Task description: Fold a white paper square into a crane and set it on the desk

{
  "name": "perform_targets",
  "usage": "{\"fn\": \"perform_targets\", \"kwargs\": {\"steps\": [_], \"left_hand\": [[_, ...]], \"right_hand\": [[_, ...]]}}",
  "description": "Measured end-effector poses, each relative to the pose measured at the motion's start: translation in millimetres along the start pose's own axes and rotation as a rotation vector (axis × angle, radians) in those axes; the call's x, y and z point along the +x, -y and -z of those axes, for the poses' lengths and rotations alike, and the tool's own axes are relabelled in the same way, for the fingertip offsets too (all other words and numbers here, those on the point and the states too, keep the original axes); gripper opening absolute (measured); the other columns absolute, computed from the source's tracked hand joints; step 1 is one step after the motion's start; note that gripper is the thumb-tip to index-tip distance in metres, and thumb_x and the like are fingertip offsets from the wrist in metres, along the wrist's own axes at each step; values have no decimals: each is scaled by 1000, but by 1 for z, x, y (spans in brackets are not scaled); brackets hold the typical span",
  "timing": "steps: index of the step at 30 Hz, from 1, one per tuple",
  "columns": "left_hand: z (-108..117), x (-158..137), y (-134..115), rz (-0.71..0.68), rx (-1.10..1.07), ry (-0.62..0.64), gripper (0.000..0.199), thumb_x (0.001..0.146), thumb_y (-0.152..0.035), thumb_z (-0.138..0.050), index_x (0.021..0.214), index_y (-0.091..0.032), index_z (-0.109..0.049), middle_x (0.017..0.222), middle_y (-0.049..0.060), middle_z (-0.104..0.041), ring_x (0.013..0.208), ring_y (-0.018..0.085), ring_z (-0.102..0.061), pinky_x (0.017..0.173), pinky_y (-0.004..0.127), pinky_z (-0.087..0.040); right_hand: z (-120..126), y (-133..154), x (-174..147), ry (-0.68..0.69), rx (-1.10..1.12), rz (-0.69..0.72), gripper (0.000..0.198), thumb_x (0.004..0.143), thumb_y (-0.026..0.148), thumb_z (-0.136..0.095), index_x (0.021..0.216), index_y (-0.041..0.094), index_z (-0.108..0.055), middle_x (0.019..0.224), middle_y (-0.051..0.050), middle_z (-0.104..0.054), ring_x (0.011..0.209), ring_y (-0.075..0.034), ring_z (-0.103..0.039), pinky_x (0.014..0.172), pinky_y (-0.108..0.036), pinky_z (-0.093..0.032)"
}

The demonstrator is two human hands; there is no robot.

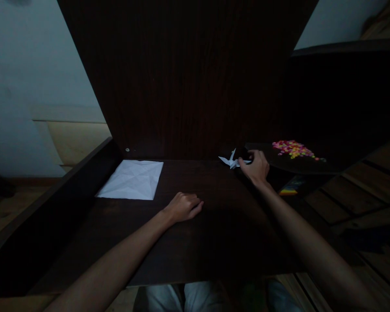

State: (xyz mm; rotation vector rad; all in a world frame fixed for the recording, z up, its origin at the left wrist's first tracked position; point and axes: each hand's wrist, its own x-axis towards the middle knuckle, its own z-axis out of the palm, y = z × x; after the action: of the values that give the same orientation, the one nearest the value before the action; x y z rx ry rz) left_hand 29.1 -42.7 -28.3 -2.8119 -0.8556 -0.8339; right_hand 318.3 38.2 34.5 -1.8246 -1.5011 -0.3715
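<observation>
A white folded paper crane point(233, 163) stands at the back right of the dark wooden desk point(195, 242), against the upright panel. My right hand point(256, 167) reaches to it from the right, thumb and fingers curved in a pinch at its near wing. The fingertips are partly hidden in shadow. My left hand point(184, 206) rests on the desktop near the middle, its fingers curled in loosely with nothing visible in them. To its left lies a square sheet of white paper point(131, 180), flat and marked with crossing creases.
Small pink, yellow and orange pieces point(294, 149) lie heaped on a dark surface at the right. Below them shows a yellow and blue item point(290, 186). A raised side board point(51, 216) bounds the desk's left, and a tall dark panel point(188, 78) its back.
</observation>
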Motion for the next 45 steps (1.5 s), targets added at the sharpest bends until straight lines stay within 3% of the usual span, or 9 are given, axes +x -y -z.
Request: {"fn": "perform_targets", "kwargs": {"steps": [3, 7, 13, 17, 20, 24, 28, 39, 45], "left_hand": [[1, -1, 4, 9, 42, -23, 36, 95, -28, -41, 67, -16, -61, 60, 2, -59, 55, 12, -58, 50, 24, -37], [8, -2, 19, 83, 158, -77, 37, 94, -28, -41, 66, -16, -61, 59, 4, -59, 55, 14, -57, 51, 25, -35], [29, -3, 43, 421, 385, -33, 38, 94, -32, -38, 73, -16, -64, 68, 9, -63, 64, 18, -59, 58, 28, -39], [43, -3, 54, 621, 563, 47, 30, 89, -31, -41, 94, -12, -64, 96, 17, -65, 91, 30, -59, 76, 38, -42], [51, -8, 66, 772, 621, 71, 37, 88, -32, -39, 110, -9, -59, 106, 20, -63, 95, 33, -58, 84, 42, -40], [58, -18, 82, 940, 590, 104, 49, 88, -41, -38, 116, -5, -55, 115, 22, -60, 102, 36, -57, 81, 42, -42], [60, -23, 92, 1117, 477, 227, 63, 85, -55, -37, 114, -4, -58, 105, 24, -65, 96, 37, -61, 73, 40, -46], [60, -22, 95, 1132, 478, 313, 82, 84, -69, -23, 96, -3, -70, 91, 26, -67, 90, 37, -64, 69, 38, -45], [53, -23, 95, 1100, 480, 282, 82, 85, -68, -22, 98, -3, -70, 93, 26, -67, 90, 37, -62, 71, 40, -45]], "right_hand": [[8, 13, -19, -9, 107, 68, 31, 79, 33, -54, 105, 16, -56, 82, -5, -59, 76, -21, -57, 71, -30, -42], [5, 49, -57, 177, 225, 221, 18, 81, 29, -51, 94, 19, -58, 70, -1, -57, 62, -16, -53, 62, -25, -39], [-16, 93, -107, 393, 234, 357, 11, 81, 21, -51, 78, 20, -61, 73, -1, -64, 63, -14, -56, 59, -24, -35], [-22, 95, -118, 516, 191, 419, 13, 83, 23, -52, 82, 21, -64, 81, -2, -69, 68, -15, -60, 60, -24, -36], [-21, 92, -119, 536, 173, 403, 14, 84, 25, -52, 81, 22, -65, 81, -2, -71, 69, -16, -63, 61, -24, -37], [-20, 91, -119, 556, 156, 364, 13, 83, 26, -54, 83, 24, -67, 80, -1, -72, 71, -17, -65, 62, -24, -38], [-18, 90, -119, 573, 158, 345, 13, 82, 26, -55, 84, 25, -68, 80, -1, -73, 71, -17, -66, 62, -24, -39], [-19, 85, -119, 558, 183, 324, 13, 82, 27, -55, 82, 25, -68, 76, -1, -72, 68, -16, -64, 60, -23, -38], [-28, 64, -98, 373, 232, 151, 15, 82, 27, -52, 85, 22, -65, 71, -2, -68, 66, -16, -61, 61, -24, -39]]}}
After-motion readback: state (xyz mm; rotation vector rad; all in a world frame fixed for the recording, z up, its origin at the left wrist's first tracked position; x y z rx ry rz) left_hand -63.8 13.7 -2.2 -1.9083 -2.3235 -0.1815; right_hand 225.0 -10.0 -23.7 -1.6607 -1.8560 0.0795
